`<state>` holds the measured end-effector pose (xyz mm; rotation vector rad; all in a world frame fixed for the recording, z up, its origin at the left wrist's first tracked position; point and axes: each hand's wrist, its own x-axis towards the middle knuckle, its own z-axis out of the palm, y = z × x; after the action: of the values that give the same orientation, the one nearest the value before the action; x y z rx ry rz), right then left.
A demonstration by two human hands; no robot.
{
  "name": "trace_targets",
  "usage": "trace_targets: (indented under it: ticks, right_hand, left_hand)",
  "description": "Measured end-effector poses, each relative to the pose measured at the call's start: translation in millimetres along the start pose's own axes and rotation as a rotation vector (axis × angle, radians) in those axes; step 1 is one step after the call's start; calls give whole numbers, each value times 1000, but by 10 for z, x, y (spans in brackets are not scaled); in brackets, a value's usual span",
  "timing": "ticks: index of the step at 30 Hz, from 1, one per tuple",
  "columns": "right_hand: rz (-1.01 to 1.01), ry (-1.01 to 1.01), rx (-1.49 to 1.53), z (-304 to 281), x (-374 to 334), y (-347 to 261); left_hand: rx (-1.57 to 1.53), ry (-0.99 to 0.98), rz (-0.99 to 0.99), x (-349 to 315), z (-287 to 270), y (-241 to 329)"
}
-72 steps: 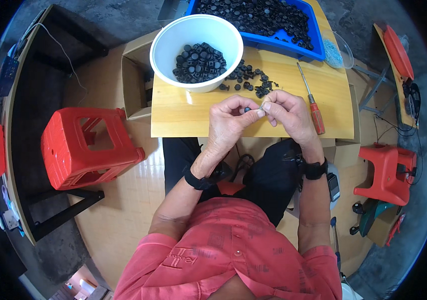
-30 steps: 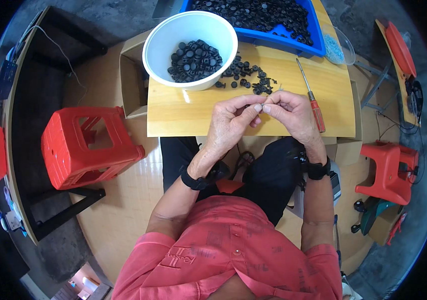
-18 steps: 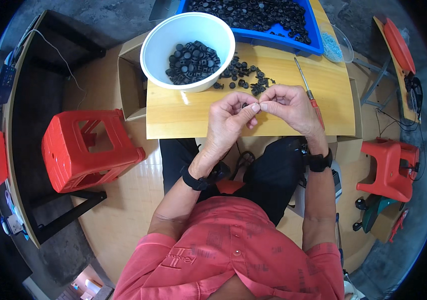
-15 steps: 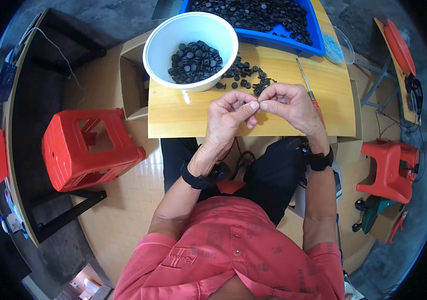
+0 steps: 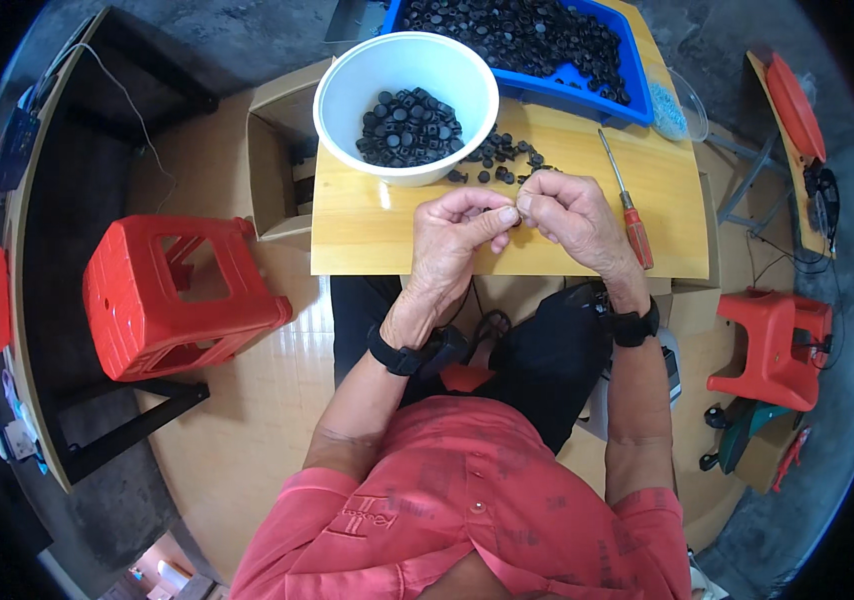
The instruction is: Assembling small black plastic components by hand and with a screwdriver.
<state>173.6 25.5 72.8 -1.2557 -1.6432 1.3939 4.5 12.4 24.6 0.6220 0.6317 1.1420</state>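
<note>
Head view: my left hand (image 5: 452,238) is pinching a small dark part (image 5: 517,221) at the tips of thumb and forefinger; most of the part is covered. My right hand (image 5: 579,222) meets it there, thumb and forefinger pressed together; what lies between them I cannot tell. The part is held above the near side of the wooden counter (image 5: 377,240). Just beyond my hands lie loose black pieces (image 5: 500,150). A white bowl (image 5: 339,105), partly filled with black caps (image 5: 409,128), stands to their left. Behind is a blue tray (image 5: 572,97) of similar pieces. A red-handled screwdriver (image 5: 635,225) lies just right of my right hand.
</note>
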Motion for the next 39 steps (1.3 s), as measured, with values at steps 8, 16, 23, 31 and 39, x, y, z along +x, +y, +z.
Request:
trace_targets:
  ticks: [8,16,23,31,39]
  right_hand:
    - [108,14,174,125,4,27]
    - [5,91,228,307,-56,-4]
    - [28,-58,9,168,45,-199]
    - [42,20,0,394,-5,-215]
    - [-173,223,-15,584,-190,-170]
  left_hand:
    - [1,-17,85,-108,-53,20]
    - [64,5,125,-185,-107,58]
    - [158,29,153,-253,-135,31]
    - [108,86,149,-314,-172,41]
    - [87,38,133,-392,-135,51]
